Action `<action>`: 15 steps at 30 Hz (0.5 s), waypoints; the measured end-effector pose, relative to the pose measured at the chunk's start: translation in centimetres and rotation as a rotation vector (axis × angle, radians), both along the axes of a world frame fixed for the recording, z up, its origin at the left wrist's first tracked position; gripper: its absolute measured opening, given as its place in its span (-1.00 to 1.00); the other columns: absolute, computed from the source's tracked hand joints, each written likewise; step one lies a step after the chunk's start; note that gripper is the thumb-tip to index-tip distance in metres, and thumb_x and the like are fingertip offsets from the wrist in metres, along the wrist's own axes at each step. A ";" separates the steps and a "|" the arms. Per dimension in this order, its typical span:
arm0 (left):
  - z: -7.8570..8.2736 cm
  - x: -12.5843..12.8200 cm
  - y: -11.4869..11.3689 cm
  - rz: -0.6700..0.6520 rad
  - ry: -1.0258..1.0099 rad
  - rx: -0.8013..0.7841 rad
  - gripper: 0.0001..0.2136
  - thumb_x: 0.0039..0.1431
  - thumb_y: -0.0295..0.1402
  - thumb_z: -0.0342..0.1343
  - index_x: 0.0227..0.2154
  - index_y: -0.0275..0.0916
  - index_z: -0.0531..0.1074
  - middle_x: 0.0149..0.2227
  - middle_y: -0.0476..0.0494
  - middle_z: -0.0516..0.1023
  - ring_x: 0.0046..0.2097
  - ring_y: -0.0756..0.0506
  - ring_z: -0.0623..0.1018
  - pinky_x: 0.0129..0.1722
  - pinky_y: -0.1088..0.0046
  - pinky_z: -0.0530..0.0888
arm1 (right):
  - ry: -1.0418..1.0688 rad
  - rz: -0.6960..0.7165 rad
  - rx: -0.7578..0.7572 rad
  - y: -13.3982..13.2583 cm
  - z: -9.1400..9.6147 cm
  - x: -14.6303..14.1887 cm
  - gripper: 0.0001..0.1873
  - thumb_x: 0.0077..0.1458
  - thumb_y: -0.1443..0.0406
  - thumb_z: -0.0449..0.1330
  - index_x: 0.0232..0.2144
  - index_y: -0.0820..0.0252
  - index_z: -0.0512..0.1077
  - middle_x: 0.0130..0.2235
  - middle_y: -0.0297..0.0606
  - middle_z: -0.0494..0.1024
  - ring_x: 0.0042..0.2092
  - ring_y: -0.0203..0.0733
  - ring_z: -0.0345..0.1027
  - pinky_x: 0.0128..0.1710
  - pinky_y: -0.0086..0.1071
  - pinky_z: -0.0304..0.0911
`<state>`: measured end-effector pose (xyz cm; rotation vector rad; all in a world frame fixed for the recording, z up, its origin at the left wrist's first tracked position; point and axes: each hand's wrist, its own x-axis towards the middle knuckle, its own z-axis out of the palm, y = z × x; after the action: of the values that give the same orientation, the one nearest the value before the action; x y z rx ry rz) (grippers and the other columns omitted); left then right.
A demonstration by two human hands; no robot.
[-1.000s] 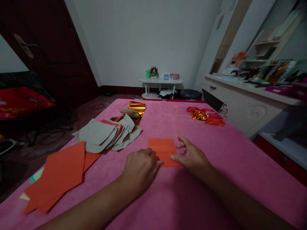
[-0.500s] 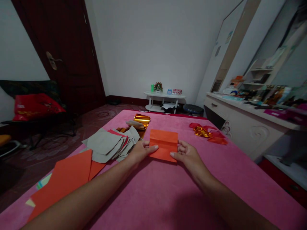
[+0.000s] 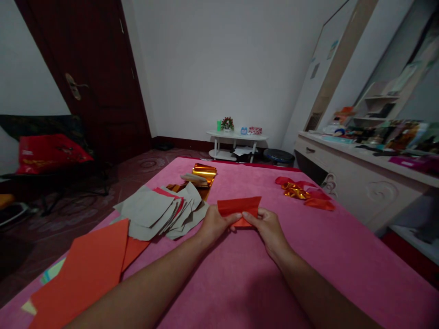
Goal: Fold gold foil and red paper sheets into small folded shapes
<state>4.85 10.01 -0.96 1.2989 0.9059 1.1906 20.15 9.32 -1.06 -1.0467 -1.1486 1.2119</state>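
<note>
A folded orange paper point(image 3: 239, 209) is held just above the pink table point(image 3: 325, 256) in front of me. My left hand point(image 3: 213, 225) pinches its left lower edge with thumb on top. My right hand point(image 3: 267, 226) pinches its right lower edge, fingers curled. The paper's upper flap is tipped up and folded over, so it looks narrower and pointed at the right corner. Both forearms reach in from the bottom of the view.
A fanned pile of grey sheets point(image 3: 159, 211) lies left of my hands, with large orange sheets point(image 3: 85, 269) nearer the left edge. Gold foil point(image 3: 203, 172) sits at the table's far side, red and gold ribbon scraps point(image 3: 302, 192) at the far right. A white cabinet point(image 3: 360, 183) stands right.
The orange paper lay flat under both hands, then was lifted and held upright. Now its top is folded down toward me and my hands have closed in on its lower edge.
</note>
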 end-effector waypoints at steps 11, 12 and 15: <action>-0.8 -0.3 0.1 0.184 0.203 0.144 -0.66 0.12 -0.15 0.07 -0.43 -0.38 0.53 -0.41 -0.15 0.58 -0.37 -0.10 0.52 -0.38 0.48 0.41 | -0.154 -0.119 0.040 -0.6 -0.1 0.2 -0.66 -0.07 0.07 0.26 -0.58 0.24 0.41 -0.68 -0.43 0.32 -0.63 -0.38 0.12 -0.60 -0.47 -0.02; -0.8 -0.3 0.1 0.200 0.211 0.152 -0.66 0.12 -0.14 0.06 -0.44 -0.38 0.53 -0.42 -0.14 0.58 -0.38 -0.10 0.51 -0.38 0.48 0.40 | -0.143 -0.115 0.048 -0.6 0.0 0.2 -0.64 -0.06 0.05 0.24 -0.60 0.23 0.39 -0.68 -0.43 0.31 -0.63 -0.38 0.11 -0.60 -0.47 -0.02; -0.4 0.0 -0.1 0.272 0.194 0.178 -0.67 0.11 -0.14 0.08 -0.44 -0.37 0.52 -0.44 -0.11 0.56 -0.38 -0.09 0.50 -0.39 0.50 0.39 | -0.117 -0.077 0.034 -1.1 0.4 -0.2 -0.60 -0.07 0.03 0.25 -0.64 0.21 0.32 -0.68 -0.44 0.29 -0.64 -0.40 0.08 -0.62 -0.47 -0.04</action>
<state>4.84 9.94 -1.37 1.4871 1.1664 1.3979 19.96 8.27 -0.68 -1.1376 -1.2038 1.0788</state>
